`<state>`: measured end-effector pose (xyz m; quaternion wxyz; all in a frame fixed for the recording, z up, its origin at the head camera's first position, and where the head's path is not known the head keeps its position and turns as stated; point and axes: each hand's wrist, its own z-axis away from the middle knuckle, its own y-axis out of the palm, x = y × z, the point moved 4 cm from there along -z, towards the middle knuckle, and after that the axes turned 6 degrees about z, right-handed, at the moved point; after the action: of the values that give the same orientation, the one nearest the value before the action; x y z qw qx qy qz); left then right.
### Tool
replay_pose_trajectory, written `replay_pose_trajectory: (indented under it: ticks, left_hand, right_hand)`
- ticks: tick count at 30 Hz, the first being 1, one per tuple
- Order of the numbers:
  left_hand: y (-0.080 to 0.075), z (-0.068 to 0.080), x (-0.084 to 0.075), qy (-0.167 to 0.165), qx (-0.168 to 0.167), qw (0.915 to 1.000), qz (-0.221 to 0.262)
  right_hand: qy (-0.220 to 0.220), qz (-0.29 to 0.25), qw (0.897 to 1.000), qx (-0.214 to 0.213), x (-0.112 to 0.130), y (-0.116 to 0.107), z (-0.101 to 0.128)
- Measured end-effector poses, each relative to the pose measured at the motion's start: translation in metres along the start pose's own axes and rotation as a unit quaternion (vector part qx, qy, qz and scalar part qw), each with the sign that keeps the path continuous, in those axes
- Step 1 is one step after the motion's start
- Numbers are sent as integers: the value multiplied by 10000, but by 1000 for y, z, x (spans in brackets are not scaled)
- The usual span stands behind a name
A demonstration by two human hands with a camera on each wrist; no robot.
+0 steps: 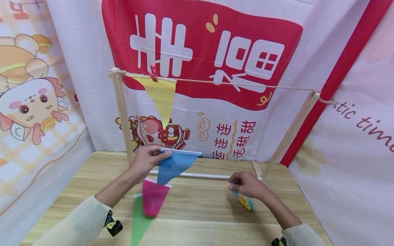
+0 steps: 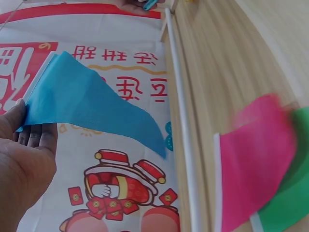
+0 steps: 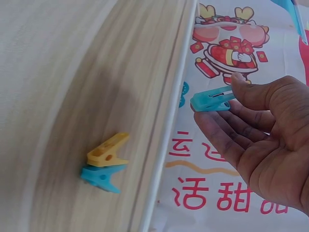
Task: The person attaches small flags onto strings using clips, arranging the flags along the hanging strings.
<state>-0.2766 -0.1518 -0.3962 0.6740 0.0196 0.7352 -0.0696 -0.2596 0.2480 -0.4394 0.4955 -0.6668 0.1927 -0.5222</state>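
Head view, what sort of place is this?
Possibly a small indoor booth or staged workspace, though the wider room is out of view. Printed cloths hang behind and beside a wood-grained table, and a string on a wooden frame carries a yellow flag.

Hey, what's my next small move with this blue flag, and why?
I'd probably raise the blue flag to the string beside the yellow flag: your left hand holds it below the string, your right hand holds a blue clothespin, and a red clothespin already holds yellow.
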Motion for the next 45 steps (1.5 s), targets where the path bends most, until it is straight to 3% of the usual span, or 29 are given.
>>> replay_pose_trajectory:
  ticks: [10,16,29,36,45]
  left_hand:
    - [3,-7,-23,358,-181,9989,257]
    - [4,-11,-39,580,-302,9978,52]
    - [7,-22,-71,1103,-160,9936,198]
    - [9,-29,-85,1141,-343,9929,40]
    - [11,-38,-96,964,-465,9942,-44]
  right_hand:
    - [-142,-49,9999,-62,13,-19,-11]
    - [-171,293,9990,-291,24,-34,-17]
    - [-275,472,9975,-439,41,-58,-23]
    - [-146,483,9978,-419,47,-68,-25]
    - [-316,600,9963,-530,59,-84,-27]
